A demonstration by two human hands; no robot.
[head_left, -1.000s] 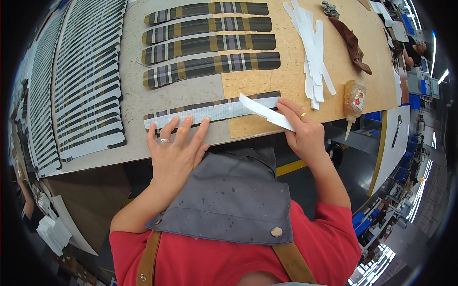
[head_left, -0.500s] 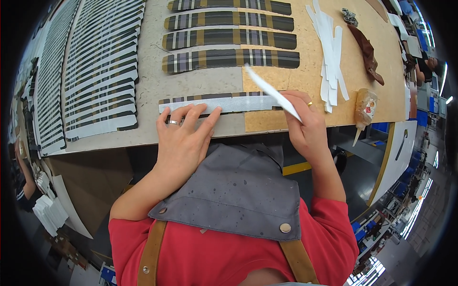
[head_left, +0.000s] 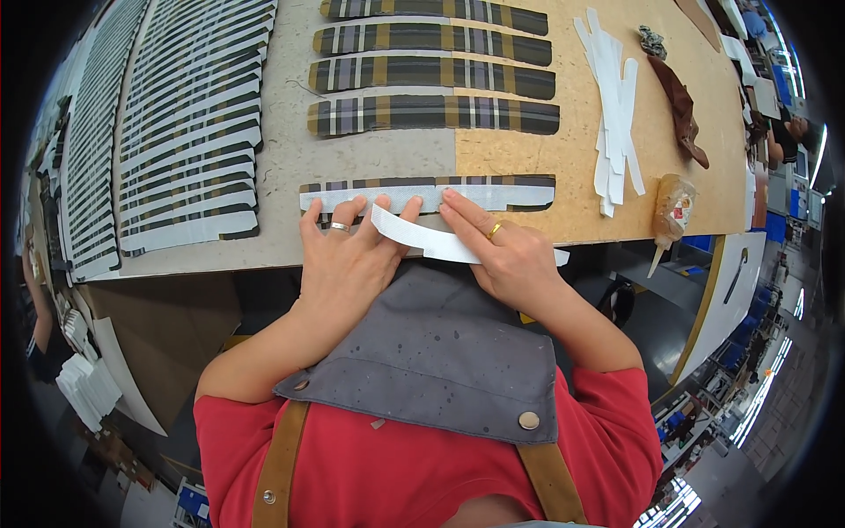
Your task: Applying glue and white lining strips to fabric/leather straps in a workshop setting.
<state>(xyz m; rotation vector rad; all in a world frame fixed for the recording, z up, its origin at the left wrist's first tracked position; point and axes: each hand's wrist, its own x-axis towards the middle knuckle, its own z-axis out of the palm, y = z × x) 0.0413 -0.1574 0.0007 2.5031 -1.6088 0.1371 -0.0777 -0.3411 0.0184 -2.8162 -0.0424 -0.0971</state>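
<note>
A plaid fabric strip [head_left: 539, 187] lies crosswise near the table's front edge, with a white backing strip [head_left: 480, 195] along its face. My left hand [head_left: 348, 264] rests on the left half of it, fingers spread and fingertips down on the white backing. At its middle, the extended fingers of my right hand [head_left: 515, 260] touch the same backing. A second, loose white strip [head_left: 418, 236] is held in my right hand by the thumb side. It curves out towards my left fingers, and its other end shows past the right hand.
Several plaid strips [head_left: 431, 114] lie in a row farther back. Overlapping rows of backed strips [head_left: 189, 189] cover the left side. At right are a pile of white strips [head_left: 610, 114], a brown leather scrap [head_left: 676, 110] and a glue bottle [head_left: 674, 207] at the table edge.
My right hand has moved left from the strip's right end to its middle, and its fingertips now touch the backing. The loose white strip has swung down to lie lower. My left hand stays put.
</note>
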